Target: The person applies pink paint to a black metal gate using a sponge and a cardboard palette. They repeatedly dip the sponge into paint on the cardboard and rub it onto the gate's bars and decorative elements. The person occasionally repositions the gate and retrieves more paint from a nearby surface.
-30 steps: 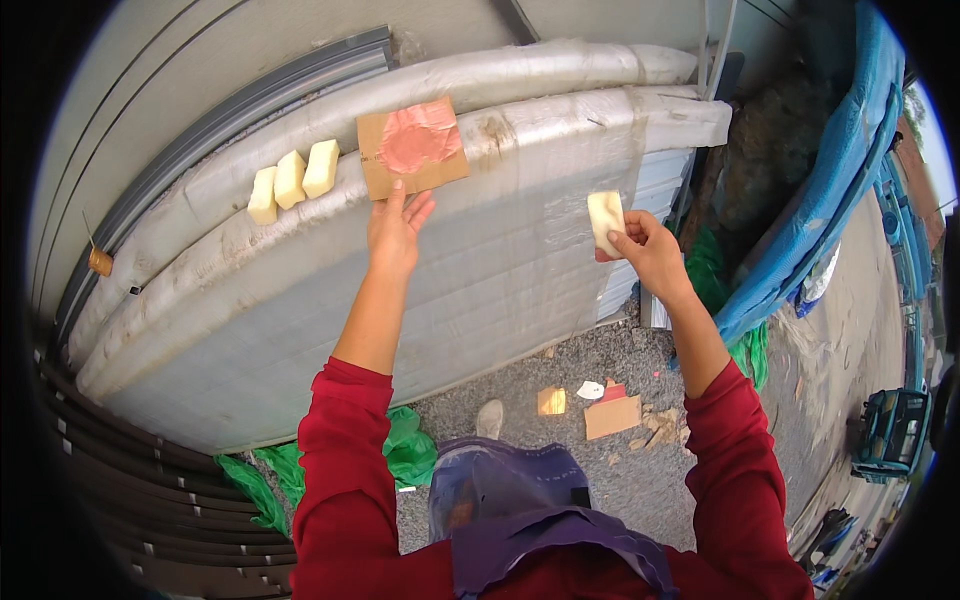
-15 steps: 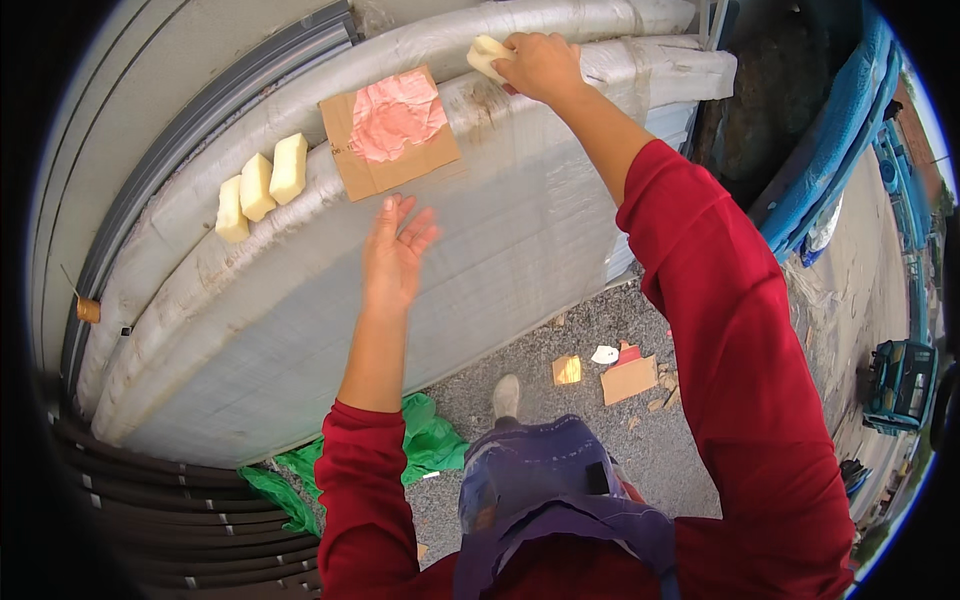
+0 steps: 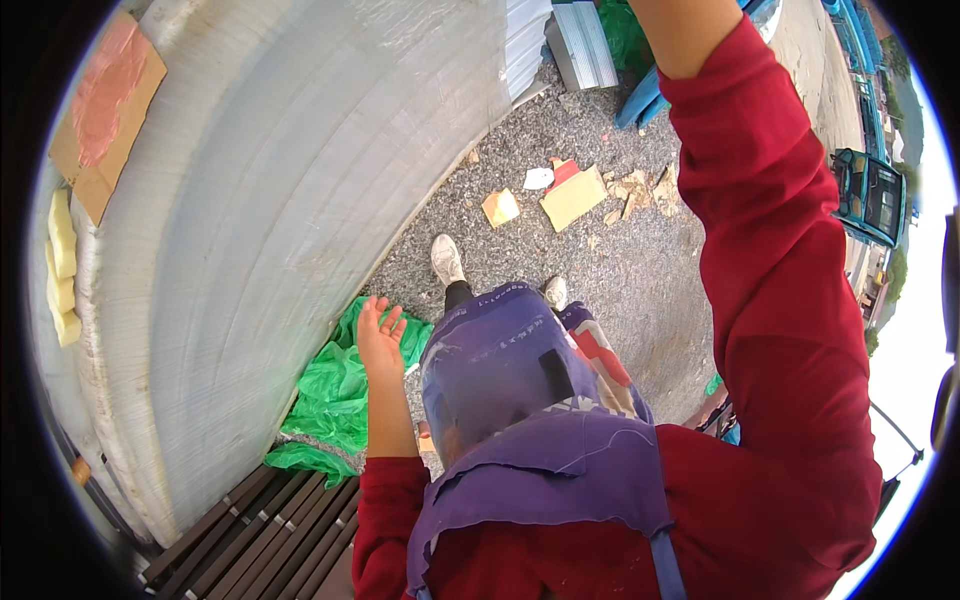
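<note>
My left hand (image 3: 380,338) hangs low beside my purple apron (image 3: 500,350), palm partly up, fingers apart and holding nothing. Behind it lies crumpled green plastic (image 3: 335,385) on the ground. My right arm in its red sleeve (image 3: 770,200) reaches up past the top edge, so the right hand is out of sight. At the far left, a cardboard square (image 3: 140,105) with a crinkled pink sheet (image 3: 108,85) rests on a plastic-wrapped stack (image 3: 260,180). Several pale yellow sponge-like blocks (image 3: 62,270) sit in a row just below the cardboard.
Brown slats or bars (image 3: 255,530) lie at the lower left. Cardboard scraps (image 3: 573,200) and a yellow-and-brown piece (image 3: 501,207) litter the gravel ahead of my shoes (image 3: 446,260). Ribbed grey panels (image 3: 580,45) stand at the top; a teal vehicle (image 3: 870,195) is at the right.
My view has swung to the right, shifting the stack and cardboard to the left rim. My left hand has dropped from near the cardboard; my right hand, which held a yellow block, has left view.
</note>
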`<state>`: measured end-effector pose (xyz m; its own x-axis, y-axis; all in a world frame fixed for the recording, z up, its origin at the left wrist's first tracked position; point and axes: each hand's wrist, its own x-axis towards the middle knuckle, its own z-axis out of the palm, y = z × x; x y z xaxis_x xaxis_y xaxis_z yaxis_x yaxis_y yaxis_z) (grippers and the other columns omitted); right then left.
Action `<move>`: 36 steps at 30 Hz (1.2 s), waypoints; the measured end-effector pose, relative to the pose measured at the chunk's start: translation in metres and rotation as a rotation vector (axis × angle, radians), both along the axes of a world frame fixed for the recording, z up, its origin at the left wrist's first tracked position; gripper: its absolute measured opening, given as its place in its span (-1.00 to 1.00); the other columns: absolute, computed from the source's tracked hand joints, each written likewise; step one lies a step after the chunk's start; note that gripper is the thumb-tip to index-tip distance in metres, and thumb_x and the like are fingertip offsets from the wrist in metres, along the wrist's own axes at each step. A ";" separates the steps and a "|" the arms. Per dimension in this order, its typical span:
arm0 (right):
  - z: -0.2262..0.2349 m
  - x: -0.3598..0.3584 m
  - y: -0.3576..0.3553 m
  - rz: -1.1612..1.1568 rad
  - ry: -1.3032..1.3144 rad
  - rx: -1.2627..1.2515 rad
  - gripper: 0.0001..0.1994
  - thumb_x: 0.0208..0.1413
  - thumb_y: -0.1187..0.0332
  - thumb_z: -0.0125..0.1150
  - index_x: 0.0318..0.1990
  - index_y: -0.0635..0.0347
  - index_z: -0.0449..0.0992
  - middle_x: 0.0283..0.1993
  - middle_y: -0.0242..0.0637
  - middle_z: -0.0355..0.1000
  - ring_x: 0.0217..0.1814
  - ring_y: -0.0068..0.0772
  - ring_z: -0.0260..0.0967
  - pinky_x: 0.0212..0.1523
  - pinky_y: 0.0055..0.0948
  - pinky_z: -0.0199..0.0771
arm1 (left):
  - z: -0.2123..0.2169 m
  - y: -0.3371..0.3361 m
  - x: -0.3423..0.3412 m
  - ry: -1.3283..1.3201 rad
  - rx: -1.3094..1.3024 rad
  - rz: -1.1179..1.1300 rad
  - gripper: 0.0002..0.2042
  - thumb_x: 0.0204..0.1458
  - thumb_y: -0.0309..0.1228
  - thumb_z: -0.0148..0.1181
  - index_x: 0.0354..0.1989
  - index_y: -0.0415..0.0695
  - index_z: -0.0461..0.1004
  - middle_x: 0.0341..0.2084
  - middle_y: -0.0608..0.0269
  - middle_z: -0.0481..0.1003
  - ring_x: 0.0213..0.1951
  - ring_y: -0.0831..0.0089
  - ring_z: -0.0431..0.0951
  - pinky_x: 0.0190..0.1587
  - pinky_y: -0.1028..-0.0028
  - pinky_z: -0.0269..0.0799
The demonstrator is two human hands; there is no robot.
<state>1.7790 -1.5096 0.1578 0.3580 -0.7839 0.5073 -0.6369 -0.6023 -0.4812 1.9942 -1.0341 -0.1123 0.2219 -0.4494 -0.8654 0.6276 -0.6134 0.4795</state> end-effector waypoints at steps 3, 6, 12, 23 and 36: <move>-0.135 -0.124 0.071 -0.259 -0.245 0.384 -0.65 0.13 0.16 0.06 -0.13 0.30 0.53 -0.27 -0.19 0.50 -0.23 -0.36 0.42 -0.17 -0.41 0.39 | -0.014 0.036 -0.037 -0.171 0.093 -0.326 -0.54 0.15 -0.16 0.08 0.12 -0.20 0.29 -0.01 0.16 0.39 -0.09 0.34 0.46 -0.06 0.37 0.39; -0.303 -0.254 0.202 -0.732 -0.204 0.867 -0.70 0.12 0.27 0.14 -0.06 0.27 0.49 -0.27 -0.35 0.49 -0.32 -0.55 0.38 -0.23 -0.53 0.40 | -0.075 0.086 -0.067 -0.393 -0.123 -0.744 -0.59 0.12 -0.24 0.12 0.08 -0.20 0.34 -0.02 0.08 0.42 -0.04 0.23 0.46 0.03 0.31 0.35; -0.587 -0.331 0.470 -1.042 0.426 1.425 -0.33 -0.07 0.02 0.28 0.17 0.15 0.29 0.14 0.09 0.29 0.20 0.10 0.24 0.16 -0.12 0.28 | -0.095 0.110 -0.137 -0.853 -0.152 -1.702 -0.54 -0.02 -0.19 0.17 0.04 -0.13 0.40 0.10 0.12 0.34 0.20 0.10 0.22 0.24 0.12 -0.02; -0.843 -0.380 0.482 -1.101 0.618 1.197 -0.01 -0.12 -0.14 0.29 0.39 0.02 -0.13 0.38 0.05 -0.10 0.42 0.25 -0.22 0.28 0.16 -0.04 | -0.112 0.055 -0.217 -0.970 -0.057 -2.156 -0.65 -0.05 -0.42 0.13 -0.02 -0.11 0.46 0.04 0.10 0.41 0.13 -0.02 0.28 0.20 0.10 0.11; -0.738 -0.435 0.528 -1.310 -0.302 0.704 -0.55 -0.04 0.47 0.05 0.09 0.26 0.27 -0.15 0.09 0.41 -0.27 0.03 0.46 -0.26 -0.13 0.45 | -0.099 0.044 -0.281 -1.127 -0.347 -2.232 -0.69 0.03 -0.40 0.09 -0.02 -0.11 0.44 0.04 0.14 0.42 0.15 0.08 0.30 0.21 0.17 0.13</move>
